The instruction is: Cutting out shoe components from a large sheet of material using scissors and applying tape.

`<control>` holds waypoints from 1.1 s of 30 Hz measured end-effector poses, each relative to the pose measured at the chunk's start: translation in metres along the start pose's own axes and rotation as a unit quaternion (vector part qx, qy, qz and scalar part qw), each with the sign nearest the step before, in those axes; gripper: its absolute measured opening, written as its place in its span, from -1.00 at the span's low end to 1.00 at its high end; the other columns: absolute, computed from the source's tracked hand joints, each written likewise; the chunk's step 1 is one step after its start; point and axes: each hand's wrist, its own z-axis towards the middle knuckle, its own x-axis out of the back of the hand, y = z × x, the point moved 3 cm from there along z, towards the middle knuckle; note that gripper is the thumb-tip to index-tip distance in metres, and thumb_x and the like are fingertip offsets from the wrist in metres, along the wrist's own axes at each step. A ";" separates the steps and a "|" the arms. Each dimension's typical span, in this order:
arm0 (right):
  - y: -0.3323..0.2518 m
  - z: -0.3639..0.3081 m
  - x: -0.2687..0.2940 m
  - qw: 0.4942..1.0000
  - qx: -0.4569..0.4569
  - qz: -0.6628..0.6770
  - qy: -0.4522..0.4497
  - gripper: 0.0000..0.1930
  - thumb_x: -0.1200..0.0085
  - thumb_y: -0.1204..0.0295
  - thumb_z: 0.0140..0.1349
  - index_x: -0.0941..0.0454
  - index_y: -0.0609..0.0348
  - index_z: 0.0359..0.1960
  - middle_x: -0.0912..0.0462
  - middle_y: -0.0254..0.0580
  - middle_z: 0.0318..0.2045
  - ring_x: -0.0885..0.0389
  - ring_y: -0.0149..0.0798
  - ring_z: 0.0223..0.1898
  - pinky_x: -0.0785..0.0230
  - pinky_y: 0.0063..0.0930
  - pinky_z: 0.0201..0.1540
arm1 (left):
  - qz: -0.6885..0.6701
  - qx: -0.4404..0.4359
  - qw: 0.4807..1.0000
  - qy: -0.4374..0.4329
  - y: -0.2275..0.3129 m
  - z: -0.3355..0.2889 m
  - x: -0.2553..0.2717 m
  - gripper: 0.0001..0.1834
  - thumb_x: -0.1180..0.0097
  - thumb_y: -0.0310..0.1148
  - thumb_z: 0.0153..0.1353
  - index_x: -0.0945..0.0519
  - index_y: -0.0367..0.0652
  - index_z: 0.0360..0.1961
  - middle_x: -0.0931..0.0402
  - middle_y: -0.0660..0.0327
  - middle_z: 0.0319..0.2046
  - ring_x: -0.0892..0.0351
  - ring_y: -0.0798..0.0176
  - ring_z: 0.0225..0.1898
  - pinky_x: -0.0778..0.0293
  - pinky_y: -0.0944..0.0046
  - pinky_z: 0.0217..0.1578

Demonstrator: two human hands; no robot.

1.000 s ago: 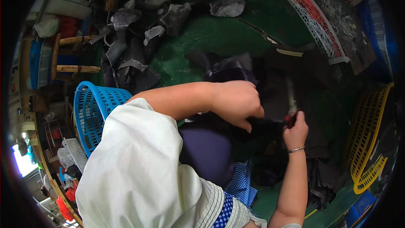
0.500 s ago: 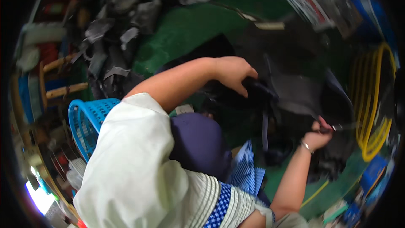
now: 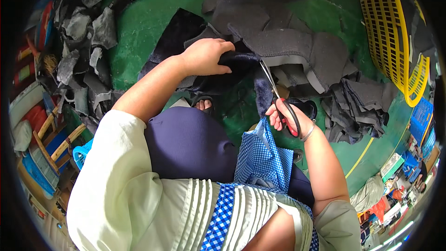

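My left hand point(image 3: 208, 56) is closed on the edge of a dark navy plush fabric piece point(image 3: 244, 59), thumb and fingers pinching it. In my right hand point(image 3: 295, 115) is a pair of scissors point(image 3: 269, 75) with black and red handles. The blade tips touch the fabric just right of the left hand; whether the blades are parted is hard to tell. A narrow plush strip point(image 3: 263, 95) hangs down beside the blades toward my lap. Blue checked cloth point(image 3: 265, 155) lies over my dark-clothed knees.
Grey-black fabric pieces point(image 3: 297, 42) spread over the green floor point(image 3: 153, 14) ahead. A heap of dark pieces point(image 3: 355, 107) lies at the right, near a yellow basket point(image 3: 383, 32). Scattered scraps point(image 3: 88, 32) cover the left side. A light-blue basket point(image 3: 82, 153) stands by my left elbow.
The scissors have come in from the right, away from the fabric, to its edge beside my left hand. The left hand keeps its hold. My view has also shifted.
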 end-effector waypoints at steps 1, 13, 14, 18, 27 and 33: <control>0.000 0.004 -0.001 1.000 -0.016 0.003 0.002 -0.40 0.21 -0.15 0.28 -0.43 0.27 -0.29 -0.46 -0.33 -0.59 -0.43 -0.48 -0.55 -0.30 -0.65 -0.48 | 0.000 0.003 1.000 0.001 0.002 -0.001 0.001 -0.45 -0.30 -0.18 -0.11 -0.48 -0.21 -0.08 -0.53 0.05 -0.18 -0.53 -0.03 -0.13 -0.44 0.11 -0.11; -0.047 0.016 -0.049 0.956 0.231 -0.070 0.167 -0.70 -0.15 0.28 0.19 -0.44 0.30 -0.28 -0.54 -0.28 -0.45 -0.54 -0.43 -0.47 -0.44 -0.58 -0.39 | -0.104 0.018 0.990 0.090 0.024 -0.038 0.022 -0.29 -0.42 -0.22 -0.25 -0.35 -0.23 -0.05 -0.43 0.01 -0.17 -0.50 -0.01 -0.15 -0.45 0.14 -0.14; -0.056 0.027 -0.059 0.931 0.287 -0.041 0.223 -0.65 -0.35 0.29 -0.03 -0.49 0.28 -0.39 -0.56 -0.31 -0.53 -0.52 -0.45 -0.47 -0.37 -0.61 -0.38 | -0.125 0.019 0.988 0.086 0.034 -0.039 0.023 -0.31 -0.42 -0.24 -0.26 -0.36 -0.22 -0.08 -0.43 0.01 -0.18 -0.50 0.00 -0.16 -0.45 0.15 -0.14; -0.091 0.052 -0.097 0.938 0.304 0.130 0.108 -0.58 -0.40 0.50 -0.18 -0.50 0.30 -0.25 -0.60 -0.29 -0.39 -0.54 -0.39 -0.40 -0.41 -0.51 -0.30 | -0.290 -0.028 0.955 0.060 0.038 -0.039 0.016 -0.22 -0.42 -0.27 -0.27 -0.30 -0.30 -0.01 -0.36 -0.02 -0.09 -0.41 0.05 -0.03 -0.35 0.21 0.01; -0.116 0.035 -0.102 0.898 0.354 0.206 0.159 -0.59 -0.25 0.69 -0.10 -0.51 0.33 -0.13 -0.60 -0.23 -0.25 -0.58 -0.29 -0.24 -0.44 -0.39 -0.07 | -0.225 0.021 0.963 0.147 0.036 -0.079 0.033 0.14 -0.49 -0.22 -0.24 -0.02 -0.21 0.31 -0.20 -0.01 0.19 -0.23 0.02 0.21 -0.24 0.14 0.16; -0.125 0.012 -0.036 0.870 0.390 0.279 0.113 -0.61 -0.10 0.69 0.04 -0.49 0.26 -0.03 -0.59 -0.17 -0.07 -0.55 -0.22 -0.03 -0.34 -0.34 0.12 | -0.232 0.269 0.912 0.203 -0.024 -0.140 0.057 -0.67 -0.32 -0.30 -0.07 -0.61 -0.18 -0.25 -0.62 0.14 -0.39 -0.59 0.23 -0.32 -0.48 0.25 -0.22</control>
